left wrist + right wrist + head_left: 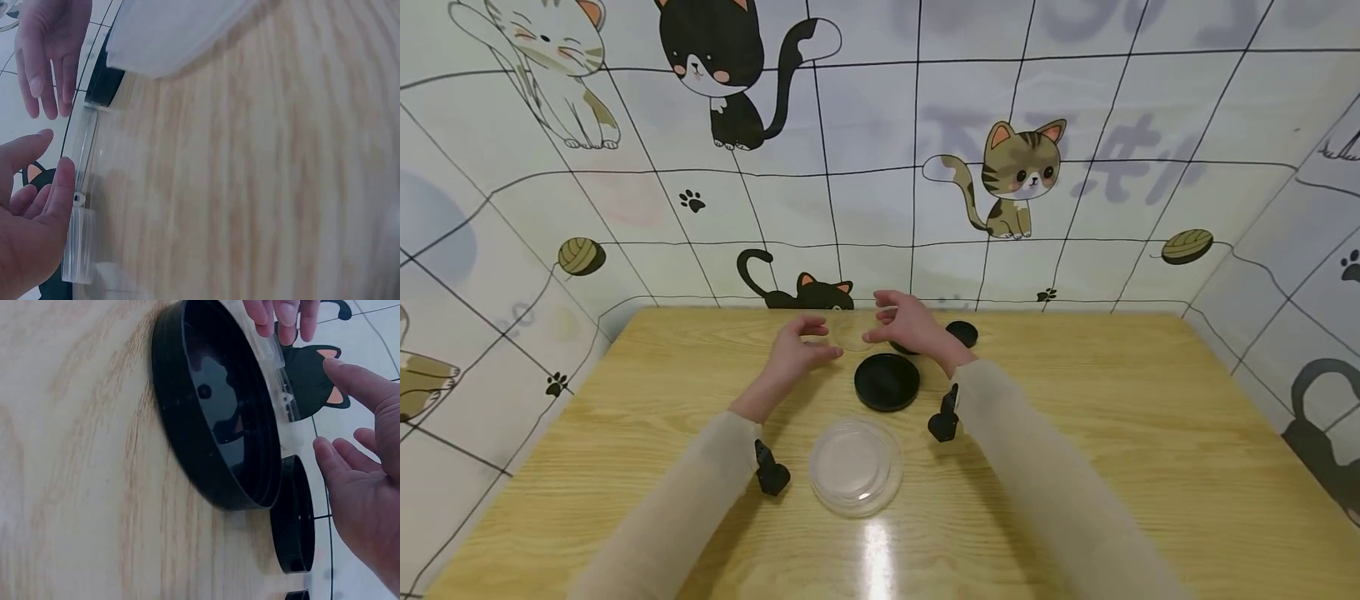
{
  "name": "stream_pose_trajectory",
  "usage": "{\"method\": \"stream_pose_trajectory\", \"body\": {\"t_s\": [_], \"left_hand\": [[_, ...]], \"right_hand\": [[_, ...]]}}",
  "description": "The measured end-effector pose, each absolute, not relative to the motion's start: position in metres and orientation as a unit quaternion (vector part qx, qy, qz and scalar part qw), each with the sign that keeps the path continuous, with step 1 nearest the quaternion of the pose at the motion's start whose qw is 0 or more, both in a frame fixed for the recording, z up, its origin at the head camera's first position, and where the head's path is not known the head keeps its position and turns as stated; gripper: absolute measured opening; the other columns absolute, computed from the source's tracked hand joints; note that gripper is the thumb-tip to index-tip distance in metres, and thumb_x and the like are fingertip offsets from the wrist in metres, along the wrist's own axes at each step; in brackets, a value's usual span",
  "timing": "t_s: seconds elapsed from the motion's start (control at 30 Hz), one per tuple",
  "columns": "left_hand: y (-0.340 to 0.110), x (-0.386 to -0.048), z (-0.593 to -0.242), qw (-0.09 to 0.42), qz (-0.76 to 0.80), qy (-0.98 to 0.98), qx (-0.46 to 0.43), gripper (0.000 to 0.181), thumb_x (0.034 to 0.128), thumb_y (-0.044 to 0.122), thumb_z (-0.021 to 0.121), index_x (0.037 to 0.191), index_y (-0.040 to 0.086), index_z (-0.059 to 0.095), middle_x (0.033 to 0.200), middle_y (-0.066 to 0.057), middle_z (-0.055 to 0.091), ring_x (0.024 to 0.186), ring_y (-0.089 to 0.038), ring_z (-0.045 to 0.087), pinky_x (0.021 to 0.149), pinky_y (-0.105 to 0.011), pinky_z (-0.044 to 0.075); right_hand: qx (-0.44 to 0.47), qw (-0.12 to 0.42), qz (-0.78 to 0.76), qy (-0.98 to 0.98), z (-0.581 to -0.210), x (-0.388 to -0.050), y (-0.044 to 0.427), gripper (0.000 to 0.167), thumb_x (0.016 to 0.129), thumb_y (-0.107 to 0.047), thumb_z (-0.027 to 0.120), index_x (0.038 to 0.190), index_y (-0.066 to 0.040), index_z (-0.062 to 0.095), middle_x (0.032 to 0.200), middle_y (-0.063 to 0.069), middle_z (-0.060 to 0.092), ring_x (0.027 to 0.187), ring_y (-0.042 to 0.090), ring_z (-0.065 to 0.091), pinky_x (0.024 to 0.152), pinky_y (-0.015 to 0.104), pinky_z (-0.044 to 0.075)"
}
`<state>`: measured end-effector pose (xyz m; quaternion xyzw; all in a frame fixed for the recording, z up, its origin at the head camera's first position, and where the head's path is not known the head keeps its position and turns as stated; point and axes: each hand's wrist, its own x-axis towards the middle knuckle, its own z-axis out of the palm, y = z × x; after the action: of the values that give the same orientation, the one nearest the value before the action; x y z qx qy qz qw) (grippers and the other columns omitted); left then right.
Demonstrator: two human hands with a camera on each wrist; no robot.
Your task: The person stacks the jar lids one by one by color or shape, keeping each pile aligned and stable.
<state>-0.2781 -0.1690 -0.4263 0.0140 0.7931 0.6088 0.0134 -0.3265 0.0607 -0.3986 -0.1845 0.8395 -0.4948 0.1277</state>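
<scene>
Near the far edge of the table, my left hand (pixel 801 346) and right hand (pixel 912 323) face each other with a gap between them. Thumbs and fingers are spread and slightly bent. Between them lies clear plastic (pixel 848 332), faint in the head view. Up close, the left wrist view shows low clear pieces (pixel 78 244) just beyond the left fingertips (pixel 64 167); whether they touch cannot be told. A large black round lid (pixel 887 382) lies in front of the right hand. Another black lid (pixel 292 515) is partly hidden under that hand in the head view.
A small black lid (pixel 962 334) sits right of the right wrist. Nearer me, clear round plastic (pixel 855 467) lies on the wooden table (pixel 1075 467) between the forearms. A cat-printed sheet (pixel 880 208) rises behind the table's far edge and along both sides.
</scene>
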Motion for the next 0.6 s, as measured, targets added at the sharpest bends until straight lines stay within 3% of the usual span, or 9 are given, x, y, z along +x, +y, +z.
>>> {"method": "stream_pose_trajectory", "body": {"t_s": [0.37,0.6], "left_hand": [[-0.161,-0.283,-0.431,0.023,0.623,0.782,0.013,0.067,0.084,-0.005,0.08,0.143,-0.006,0.047,0.135,-0.024,0.051,0.112,-0.039,0.065,0.081,-0.03,0.058],[-0.16,-0.285,-0.431,0.013,0.584,0.812,0.002,0.073,0.0831,0.003,0.083,0.146,-0.002,0.047,0.138,-0.023,0.053,0.108,-0.036,0.066,0.089,-0.038,0.056]], "right_hand": [[-0.189,0.134,-0.474,0.85,-0.407,-0.336,0.05,0.09,0.089,-0.022,0.081,0.161,-0.007,0.029,0.165,0.011,0.032,0.144,0.03,0.042,0.112,0.046,0.041],[-0.185,0.146,-0.449,0.862,-0.407,-0.338,0.042,0.091,0.089,-0.02,0.081,0.162,-0.008,0.027,0.165,0.011,0.03,0.146,0.029,0.039,0.113,0.046,0.039]]}}
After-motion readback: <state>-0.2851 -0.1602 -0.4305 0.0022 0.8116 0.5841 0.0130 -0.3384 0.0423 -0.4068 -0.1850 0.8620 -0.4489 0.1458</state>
